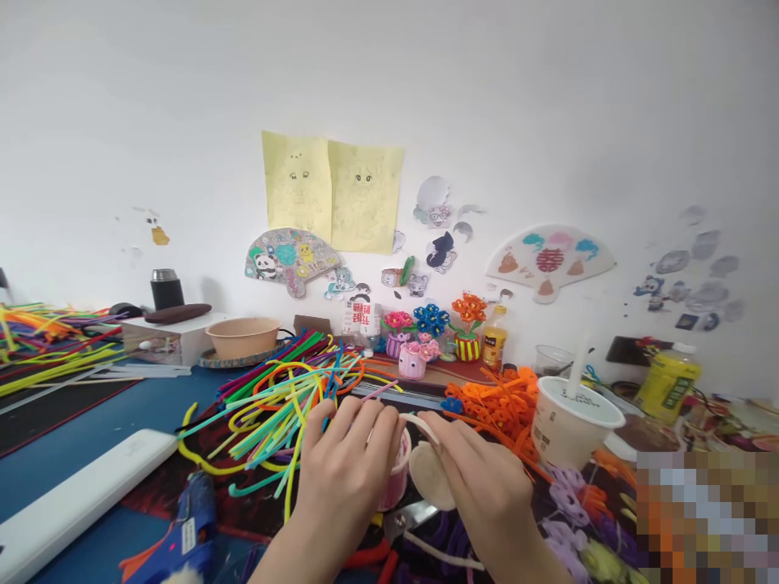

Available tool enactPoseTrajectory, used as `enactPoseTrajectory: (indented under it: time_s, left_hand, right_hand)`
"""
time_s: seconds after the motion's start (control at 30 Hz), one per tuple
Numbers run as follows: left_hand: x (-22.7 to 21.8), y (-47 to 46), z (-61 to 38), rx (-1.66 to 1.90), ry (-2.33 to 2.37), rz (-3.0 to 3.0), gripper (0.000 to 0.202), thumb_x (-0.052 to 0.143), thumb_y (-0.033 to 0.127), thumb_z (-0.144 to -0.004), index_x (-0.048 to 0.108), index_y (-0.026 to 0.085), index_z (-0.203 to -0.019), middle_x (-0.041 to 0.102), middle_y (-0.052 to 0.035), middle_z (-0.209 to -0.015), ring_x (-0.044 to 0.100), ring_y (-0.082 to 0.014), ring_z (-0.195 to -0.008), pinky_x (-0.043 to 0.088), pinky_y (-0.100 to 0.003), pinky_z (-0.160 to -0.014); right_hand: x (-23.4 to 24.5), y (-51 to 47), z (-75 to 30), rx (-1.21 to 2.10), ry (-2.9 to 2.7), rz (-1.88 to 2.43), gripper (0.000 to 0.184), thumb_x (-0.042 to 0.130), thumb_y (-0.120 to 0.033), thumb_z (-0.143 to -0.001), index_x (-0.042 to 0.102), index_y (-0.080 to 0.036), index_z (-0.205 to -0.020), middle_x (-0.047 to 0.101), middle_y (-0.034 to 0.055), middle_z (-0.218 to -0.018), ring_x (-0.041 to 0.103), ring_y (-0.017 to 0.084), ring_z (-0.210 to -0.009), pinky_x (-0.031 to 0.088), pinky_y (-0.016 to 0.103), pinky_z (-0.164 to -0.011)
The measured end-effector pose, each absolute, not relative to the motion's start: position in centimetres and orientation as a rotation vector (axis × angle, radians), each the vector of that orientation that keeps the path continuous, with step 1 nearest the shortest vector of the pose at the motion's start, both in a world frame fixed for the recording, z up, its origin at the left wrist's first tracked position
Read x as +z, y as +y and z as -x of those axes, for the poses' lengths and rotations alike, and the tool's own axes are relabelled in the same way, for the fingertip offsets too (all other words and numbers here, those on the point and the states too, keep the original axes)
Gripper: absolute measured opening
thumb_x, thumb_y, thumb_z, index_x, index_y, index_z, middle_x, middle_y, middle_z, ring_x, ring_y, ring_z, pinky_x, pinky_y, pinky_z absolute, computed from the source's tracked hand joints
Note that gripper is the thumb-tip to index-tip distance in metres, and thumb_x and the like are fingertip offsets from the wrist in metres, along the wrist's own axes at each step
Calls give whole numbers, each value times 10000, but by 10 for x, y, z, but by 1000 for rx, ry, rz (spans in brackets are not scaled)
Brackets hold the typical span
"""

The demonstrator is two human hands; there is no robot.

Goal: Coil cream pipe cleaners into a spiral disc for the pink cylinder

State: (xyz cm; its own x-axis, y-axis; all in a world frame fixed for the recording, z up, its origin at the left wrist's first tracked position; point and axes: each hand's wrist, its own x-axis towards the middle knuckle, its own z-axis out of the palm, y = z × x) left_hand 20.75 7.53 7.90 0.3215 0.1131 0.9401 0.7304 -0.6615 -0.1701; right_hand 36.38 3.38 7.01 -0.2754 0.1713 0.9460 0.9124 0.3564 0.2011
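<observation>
A cream pipe cleaner [419, 421] arches between my two hands. My left hand [348, 458] is closed, with its fingers curled at one end of the strip. My right hand [484, 478] pinches the other end. Just under my right fingers is a round cream disc [429, 477], partly covered by that hand; whether it joins the strip, I cannot tell. A pink pot [398, 474] with a pale rim stands behind my left fingers and is half hidden. Metal scissors [414, 517] lie below, between my wrists.
Loose coloured pipe cleaners [273, 430] are heaped at left, orange ones [499, 405] at right. A blue glue gun [182, 531] and a long white case [91, 495] lie at left. A lidded cup with a straw [575, 418] stands near my right hand. Small flower pots [412, 361] line the back.
</observation>
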Motion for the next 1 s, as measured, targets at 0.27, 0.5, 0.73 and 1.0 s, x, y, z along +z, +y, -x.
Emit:
enactPoseTrajectory:
  time_s: [0.27, 0.5, 0.73, 1.0]
  left_hand:
    - [77, 78, -206, -1237, -743, 1999, 200, 524, 157, -981, 618, 181, -806, 719, -1, -757, 596, -179, -700, 349, -366, -788]
    - [82, 71, -208, -1322, -798, 2100, 175, 542, 208, -988, 671, 207, -868, 750, 12, -815, 644, -176, -746, 344, -367, -808]
    - [79, 73, -207, -1333, -813, 2113, 241, 514, 207, -1002, 644, 197, -799, 710, 15, -736, 620, -175, -694, 341, -366, -802]
    - [76, 74, -205, -1329, -779, 2050, 197, 537, 171, -980, 643, 182, -816, 699, -4, -722, 593, -187, -694, 342, -367, -791]
  right_hand:
    - [74, 31, -361, -1018, -1633, 984, 192, 501, -180, -1035, 676, -102, -1034, 805, 62, -765, 756, 140, -586, 483, 244, -520]
    - [73, 31, -359, -976, -1581, 1009, 228, 473, -208, -1048, 672, -134, -965, 802, 55, -760, 752, 141, -584, 488, 236, -533]
    - [74, 35, -360, -802, -1644, 985, 252, 495, -192, -1038, 689, -106, -903, 776, 64, -742, 747, 143, -613, 483, 232, -545]
    - [70, 35, -360, -771, -1689, 983, 231, 524, -171, -1023, 653, -136, -834, 665, -9, -604, 625, 97, -466, 392, 243, -514]
